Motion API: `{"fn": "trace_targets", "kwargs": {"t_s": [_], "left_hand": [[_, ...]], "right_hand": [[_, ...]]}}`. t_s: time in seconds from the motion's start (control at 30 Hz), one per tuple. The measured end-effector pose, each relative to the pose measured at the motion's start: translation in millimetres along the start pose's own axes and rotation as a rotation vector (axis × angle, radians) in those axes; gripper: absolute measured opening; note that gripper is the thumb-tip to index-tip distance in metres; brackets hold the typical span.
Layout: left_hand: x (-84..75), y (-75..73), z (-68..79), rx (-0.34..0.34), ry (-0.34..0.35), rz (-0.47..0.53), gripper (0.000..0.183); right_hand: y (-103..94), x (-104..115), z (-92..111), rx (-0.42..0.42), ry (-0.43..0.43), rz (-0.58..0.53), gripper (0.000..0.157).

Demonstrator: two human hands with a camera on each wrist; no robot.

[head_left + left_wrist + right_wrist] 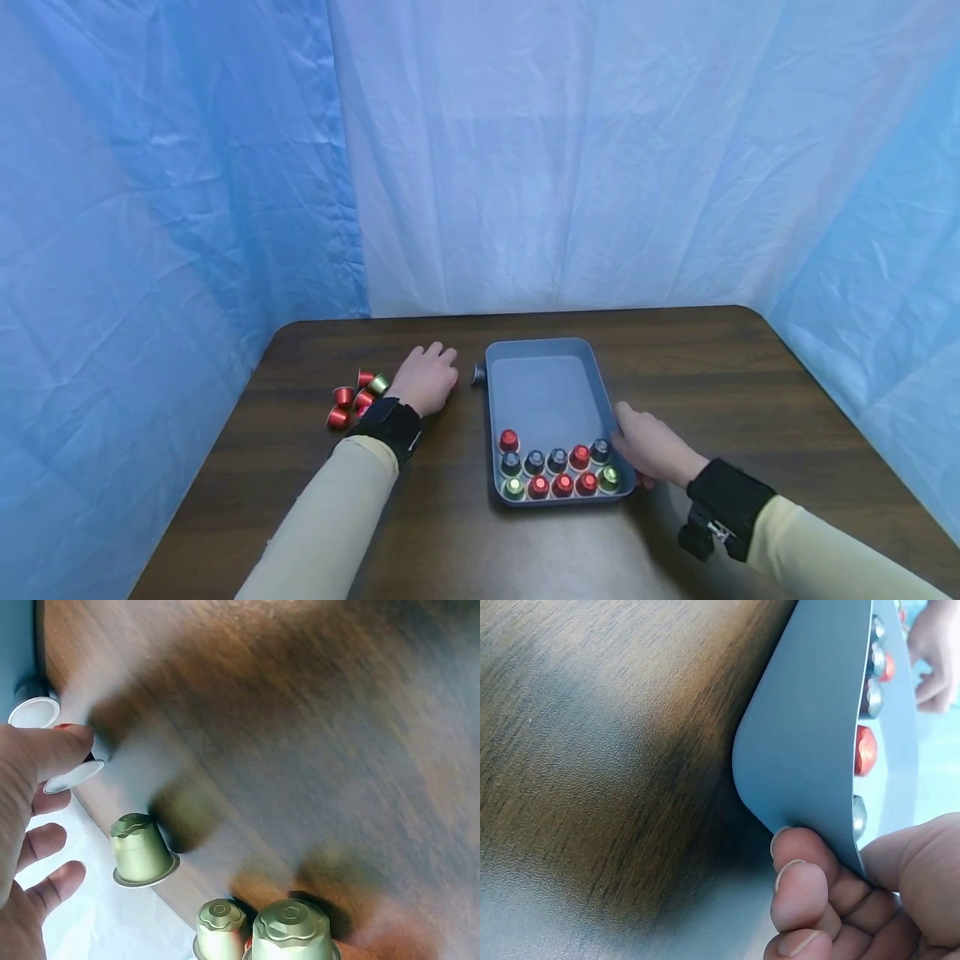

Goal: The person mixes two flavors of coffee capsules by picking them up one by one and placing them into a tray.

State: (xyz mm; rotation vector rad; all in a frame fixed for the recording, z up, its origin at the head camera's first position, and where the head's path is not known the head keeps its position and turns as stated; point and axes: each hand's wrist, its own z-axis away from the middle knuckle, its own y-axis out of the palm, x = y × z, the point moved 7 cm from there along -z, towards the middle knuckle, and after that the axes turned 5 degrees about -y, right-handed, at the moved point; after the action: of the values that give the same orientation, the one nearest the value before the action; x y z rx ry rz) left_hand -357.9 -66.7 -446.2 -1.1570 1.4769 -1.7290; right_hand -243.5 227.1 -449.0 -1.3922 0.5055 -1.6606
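Observation:
My left hand (426, 379) is left of the blue-grey tray (543, 387). In the left wrist view, its thumb and a finger pinch a coffee capsule (73, 778); the pale lid shows, while the thumb hides most of the body. Its other fingers are spread. A green capsule (142, 851) stands near them. On the tray's right side, toward the front corner, my right hand (648, 442) grips the wall, fingers curled outside and thumb at the inner side. Red, dark blue and green capsules stand lid-down in rows along the tray's front, with one red capsule (508, 440) behind them at the left.
Loose red capsules (338, 417) and a green capsule (378, 384) lie left of my left hand. One dark capsule (478, 375) lies against the tray's left wall. Blue curtains (555, 167) surround the brown wooden table (675, 358).

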Motion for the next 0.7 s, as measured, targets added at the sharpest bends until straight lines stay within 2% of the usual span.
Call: {"fn": "trace_targets", "kwargs": {"t_s": [0.3,0.57,0.7], "left_hand": [[-1.7,-14.3,9.2,-0.021,-0.009,0.073,0.038],[-1.2,-22.9,17.1,0.008,-0.042,0.225,0.037],[-1.4,-27.5,24.2,-0.004,-0.035,0.274,0.039]], "right_hand": [[0.4,-3,1,-0.004,0.006,0.0,0.037],[-0.3,-3,1,-0.004,0.004,0.006,0.037],[-0.7,-2,2,-0.002,-0.001,0.005,0.036]]}}
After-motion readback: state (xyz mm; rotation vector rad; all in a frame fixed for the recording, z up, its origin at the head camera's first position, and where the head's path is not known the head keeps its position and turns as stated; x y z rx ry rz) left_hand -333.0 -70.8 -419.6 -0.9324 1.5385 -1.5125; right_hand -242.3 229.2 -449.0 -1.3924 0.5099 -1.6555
